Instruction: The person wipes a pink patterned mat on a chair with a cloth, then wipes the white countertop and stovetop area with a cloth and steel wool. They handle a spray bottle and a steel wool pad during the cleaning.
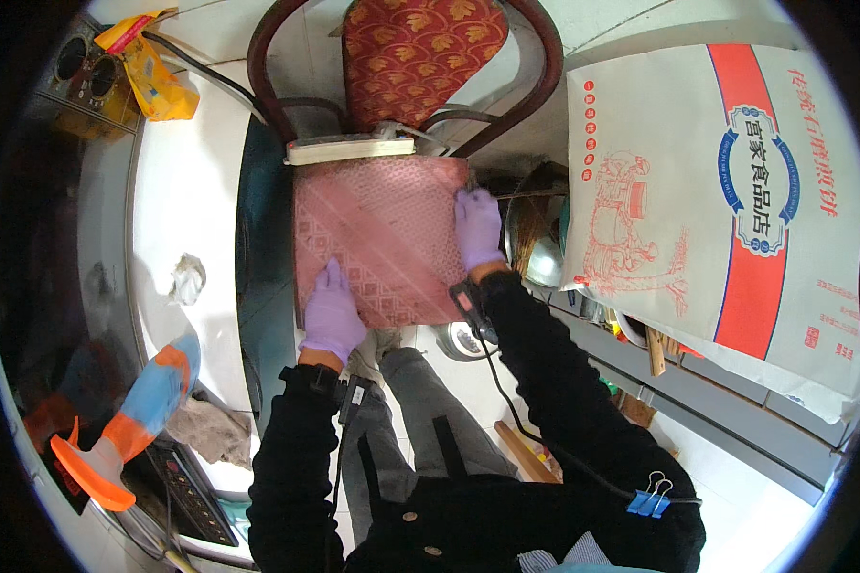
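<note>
A flat rectangular pinkish-red patterned cloth [382,234] lies in front of me, with a broad plain diagonal band across it. My left hand [333,315], in a purple glove, rests on its near left part with the fingers stretched forward. At the right edge of the cloth is my right hand [478,227], gloved the same way. Its fingers are bent at that edge and look closed on it; the fingertips are hidden. A long narrow white-edged object [351,150] lies along the cloth's far edge. What supports the cloth is mostly hidden.
Beyond stands a chair [420,57] with a red and gold seat. A large printed white carton [650,191] is at right, near a metal bowl [545,260]. On the left are a white counter [186,172], an orange-and-blue spray bottle [158,396], a yellow bag [158,81] and a grey rag [210,430].
</note>
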### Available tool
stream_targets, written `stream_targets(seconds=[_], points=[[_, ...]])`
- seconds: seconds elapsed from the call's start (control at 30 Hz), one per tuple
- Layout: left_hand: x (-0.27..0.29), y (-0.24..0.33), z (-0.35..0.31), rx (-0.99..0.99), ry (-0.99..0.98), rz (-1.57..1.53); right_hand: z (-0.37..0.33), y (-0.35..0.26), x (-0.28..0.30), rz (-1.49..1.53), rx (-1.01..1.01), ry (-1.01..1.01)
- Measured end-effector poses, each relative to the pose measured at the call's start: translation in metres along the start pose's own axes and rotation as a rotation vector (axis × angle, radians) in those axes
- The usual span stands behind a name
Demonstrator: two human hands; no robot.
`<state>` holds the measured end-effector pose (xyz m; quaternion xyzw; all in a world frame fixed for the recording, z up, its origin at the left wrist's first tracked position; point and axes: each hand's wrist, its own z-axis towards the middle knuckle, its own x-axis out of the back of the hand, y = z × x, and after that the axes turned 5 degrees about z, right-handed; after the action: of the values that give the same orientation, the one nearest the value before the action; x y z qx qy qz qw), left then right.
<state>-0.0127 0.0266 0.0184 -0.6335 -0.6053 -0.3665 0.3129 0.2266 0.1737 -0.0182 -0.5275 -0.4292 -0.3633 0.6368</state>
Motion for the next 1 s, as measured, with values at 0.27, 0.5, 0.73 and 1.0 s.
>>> stream_targets(seconds=[0.27,0.5,0.73,1.0], points=[[-0.004,0.002,0.001,-0.013,-0.02,0.011,-0.089,-0.002,0.021,0.005,0.081,-0.145],[-0.013,0.002,0.003,-0.03,0.005,0.072,0.033,0.024,-0.015,0.092,0.153,0.094],[0.001,0.0,0.001,0.0,0.0,0.005,-0.1,-0.005,0.025,-0.064,0.004,-0.308],[-0.006,0.002,0.001,0.003,0.056,-0.03,-0.044,-0.031,-0.016,0.057,0.202,-0.032]])
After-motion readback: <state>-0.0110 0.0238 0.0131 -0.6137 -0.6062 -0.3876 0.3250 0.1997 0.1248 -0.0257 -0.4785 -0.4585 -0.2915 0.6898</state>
